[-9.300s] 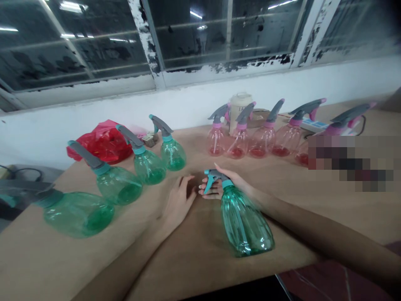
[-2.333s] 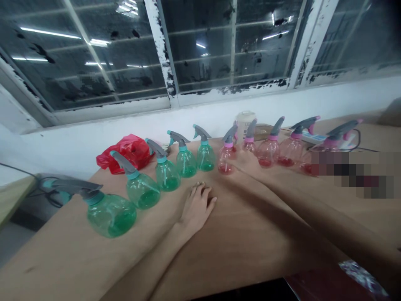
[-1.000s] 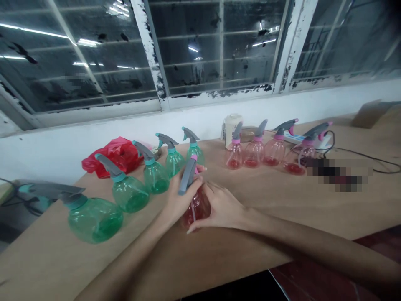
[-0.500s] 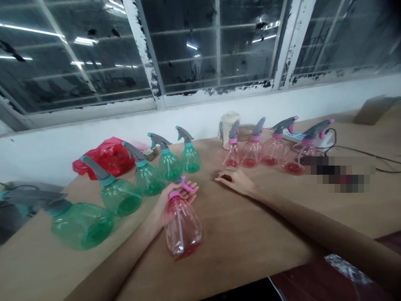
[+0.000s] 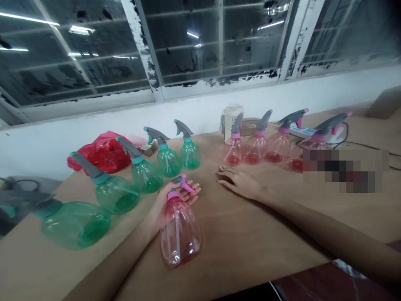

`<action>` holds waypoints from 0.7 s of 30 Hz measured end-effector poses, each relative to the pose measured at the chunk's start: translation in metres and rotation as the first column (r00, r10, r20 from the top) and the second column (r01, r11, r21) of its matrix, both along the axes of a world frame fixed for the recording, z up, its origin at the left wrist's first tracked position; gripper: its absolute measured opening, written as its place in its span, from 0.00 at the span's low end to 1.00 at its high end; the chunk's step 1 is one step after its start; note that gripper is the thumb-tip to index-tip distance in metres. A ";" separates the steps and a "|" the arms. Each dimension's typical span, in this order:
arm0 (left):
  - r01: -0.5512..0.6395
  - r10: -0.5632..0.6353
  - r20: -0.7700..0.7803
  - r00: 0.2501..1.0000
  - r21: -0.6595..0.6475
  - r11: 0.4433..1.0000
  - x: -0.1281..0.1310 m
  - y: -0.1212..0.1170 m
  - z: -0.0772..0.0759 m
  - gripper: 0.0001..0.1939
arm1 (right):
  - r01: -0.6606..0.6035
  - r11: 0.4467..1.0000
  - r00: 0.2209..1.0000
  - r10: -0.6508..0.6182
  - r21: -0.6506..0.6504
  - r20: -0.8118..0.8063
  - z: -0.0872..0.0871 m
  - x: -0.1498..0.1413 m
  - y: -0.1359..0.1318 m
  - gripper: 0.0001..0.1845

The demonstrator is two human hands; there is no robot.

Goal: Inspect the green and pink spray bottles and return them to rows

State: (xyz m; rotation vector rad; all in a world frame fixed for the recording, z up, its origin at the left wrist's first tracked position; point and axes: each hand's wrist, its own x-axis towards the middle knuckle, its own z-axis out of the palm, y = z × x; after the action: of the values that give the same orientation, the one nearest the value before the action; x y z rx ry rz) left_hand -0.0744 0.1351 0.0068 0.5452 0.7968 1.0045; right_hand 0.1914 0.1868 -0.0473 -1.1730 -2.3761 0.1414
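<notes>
A clear pink spray bottle (image 5: 181, 234) with a grey and pink trigger head leans in my left hand (image 5: 160, 207). The thumb side is around its neck, and the fingers show behind the pink trigger. My right hand (image 5: 239, 182) lies on the table with loosely bent fingers and nothing visible in it; the underside of its palm is hidden. Just beyond it stands a row of several pink spray bottles (image 5: 255, 150) with a little red at the bottom. Left of my left hand, several green spray bottles (image 5: 117, 194) with grey heads form a slanting row.
Against the wall lies a red plastic bag (image 5: 103, 154). A white cup-like container (image 5: 232, 119) stands behind the pink row. A power strip (image 5: 308, 133) with a dark cable (image 5: 366, 144) is at right, near a blurred-out patch. The brown table's (image 5: 238, 251) front edge runs below.
The whole view has shifted slightly. The held pink bottle tilts a little more, its base lower and nearer me. My right hand stays resting on the table.
</notes>
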 end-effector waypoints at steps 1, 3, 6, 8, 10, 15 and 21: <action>0.001 -0.001 -0.004 1.000 -0.006 1.000 0.000 0.000 0.000 0.12 | -0.001 1.000 1.000 0.001 -0.004 0.003 0.000 0.000 0.000 0.24; 0.006 -0.006 -0.009 1.000 -0.020 1.000 0.001 0.000 0.001 0.12 | -0.008 1.000 1.000 0.008 -0.008 0.003 0.001 0.001 0.000 0.25; 0.004 -0.005 -0.016 1.000 -0.028 1.000 0.001 -0.001 0.002 0.12 | -0.009 1.000 1.000 0.009 -0.016 -0.002 0.001 0.002 -0.001 0.24; -0.006 0.006 -0.024 1.000 -0.028 1.000 0.002 -0.001 0.002 0.12 | -0.006 1.000 1.000 0.005 -0.023 -0.004 0.001 0.003 -0.001 0.24; -0.007 0.007 -0.028 1.000 -0.028 1.000 0.002 -0.001 0.002 0.13 | -0.004 1.000 1.000 0.004 -0.031 -0.006 0.002 0.003 -0.002 0.25; 0.029 -0.029 -0.004 1.000 -0.037 0.999 0.000 -0.001 -0.001 0.13 | -0.005 0.999 1.000 0.004 -0.045 -0.006 0.002 0.004 -0.002 0.27; 0.029 -0.028 0.011 1.000 -0.057 0.998 -0.001 0.001 -0.005 0.15 | -0.015 0.999 1.000 0.015 -0.050 -0.014 0.002 0.006 -0.001 0.27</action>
State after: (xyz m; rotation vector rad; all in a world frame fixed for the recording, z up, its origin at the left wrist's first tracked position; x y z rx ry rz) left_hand -0.0753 0.1361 0.0022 0.5009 0.8040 0.9548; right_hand 0.1974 0.1862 -0.0458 -1.1739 -2.3825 0.2149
